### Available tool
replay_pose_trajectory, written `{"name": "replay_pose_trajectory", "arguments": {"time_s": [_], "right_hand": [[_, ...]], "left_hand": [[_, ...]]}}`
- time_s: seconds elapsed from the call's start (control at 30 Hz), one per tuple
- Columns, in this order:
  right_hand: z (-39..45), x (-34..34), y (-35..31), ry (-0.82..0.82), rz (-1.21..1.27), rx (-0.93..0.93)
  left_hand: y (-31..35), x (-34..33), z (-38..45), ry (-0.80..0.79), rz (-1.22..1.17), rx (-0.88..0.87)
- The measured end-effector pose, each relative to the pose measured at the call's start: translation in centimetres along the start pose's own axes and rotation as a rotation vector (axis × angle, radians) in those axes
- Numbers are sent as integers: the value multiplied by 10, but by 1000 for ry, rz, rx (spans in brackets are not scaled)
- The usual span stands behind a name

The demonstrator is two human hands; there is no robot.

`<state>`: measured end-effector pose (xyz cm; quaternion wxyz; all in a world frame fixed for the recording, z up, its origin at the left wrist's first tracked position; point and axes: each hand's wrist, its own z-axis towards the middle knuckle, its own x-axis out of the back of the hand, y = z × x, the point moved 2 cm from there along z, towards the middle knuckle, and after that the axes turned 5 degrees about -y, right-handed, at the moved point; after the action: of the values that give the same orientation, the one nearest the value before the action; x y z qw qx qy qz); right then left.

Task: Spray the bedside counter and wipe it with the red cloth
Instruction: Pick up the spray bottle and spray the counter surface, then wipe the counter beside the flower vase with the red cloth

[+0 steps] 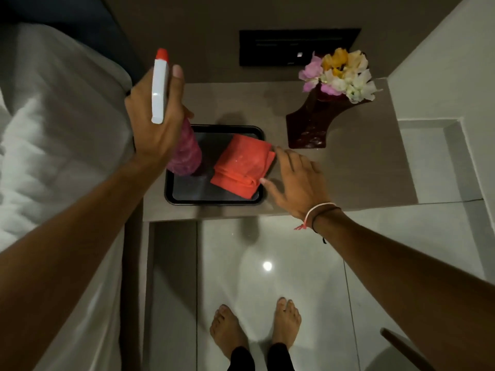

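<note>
Bare arms, wrist cords (312,215), black trousers (261,356)

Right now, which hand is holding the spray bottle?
The left hand is wrapped around the spray bottle, lifted above the tray. The right hand is open, its fingertips just reaching the folded red cloth.

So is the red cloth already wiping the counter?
No, the red cloth lies folded in the black tray, with the right hand just touching its edge while the left hand holds the spray bottle.
</note>
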<state>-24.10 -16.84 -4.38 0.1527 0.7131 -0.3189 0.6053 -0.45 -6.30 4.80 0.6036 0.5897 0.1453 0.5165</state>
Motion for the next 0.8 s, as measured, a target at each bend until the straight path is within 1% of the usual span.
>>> {"name": "replay_pose_trajectory", "arguments": {"time_s": [0.07, 0.13, 0.27, 0.33, 0.47, 0.57, 0.63, 0.7, 0.73, 0.77, 0.8], "right_hand": [[18, 3, -9, 12, -38, 5], [37, 3, -18, -29, -56, 24], [69, -1, -31, -208, -38, 63], [79, -6, -35, -251, -47, 29], [90, -10, -36, -236, -19, -68], [97, -12, -34, -291, -37, -142], [100, -14, -34, -342, -28, -181], [99, -15, -32, -345, 51, -211], [97, -14, -30, -329, 131, -226], [91, -14, -28, -304, 260, -239], [84, -15, -26, -272, 443, -248]], "left_hand": [[-12, -2, 3, 6, -52, 24], [-23, -3, 3, 15, -73, 25], [-37, -11, -12, 62, -49, -14], [-41, -14, -19, 72, -56, -27], [-38, -17, -14, 5, -72, -70], [-40, -19, -13, -49, -30, -34], [-43, -17, -18, -75, 51, 13], [-52, -12, -24, -94, 187, 34], [-57, -8, -28, -120, 247, 41], [-62, -3, -36, -155, 301, 63], [-68, 4, -47, -187, 350, 97]]}}
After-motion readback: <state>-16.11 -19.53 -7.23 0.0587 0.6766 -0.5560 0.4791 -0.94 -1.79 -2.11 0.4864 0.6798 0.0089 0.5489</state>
